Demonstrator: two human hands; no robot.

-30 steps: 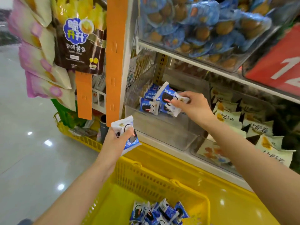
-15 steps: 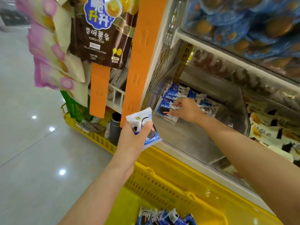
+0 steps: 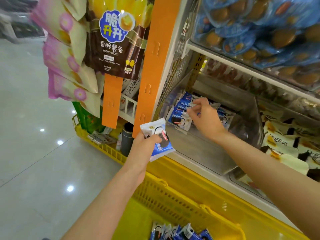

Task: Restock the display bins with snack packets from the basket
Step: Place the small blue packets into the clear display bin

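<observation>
My left hand [image 3: 143,149] grips a blue-and-white snack packet [image 3: 160,139] just outside the front left corner of the clear display bin [image 3: 199,153]. Inside that bin stands a row of the same packets [image 3: 178,116]. My right hand [image 3: 206,118] hovers over this row with curled fingers, its fingertips at the packets' top edges; I cannot tell whether it pinches one. Below, the yellow basket [image 3: 173,196] holds several more blue packets [image 3: 178,231] at the bottom edge of the view.
Potato-stick bags [image 3: 112,40] and pink bags hang from orange strips [image 3: 152,66] on the left. A bin of blue round packs [image 3: 259,32] sits above, one of white-and-yellow packets [image 3: 285,146] to the right. A second yellow basket [image 3: 103,148] stands on the tiled floor.
My right hand went deeper into the bin with its packets, which now stand in the row, and has lifted slightly. My left hand kept its packet and stayed by the bin's corner.
</observation>
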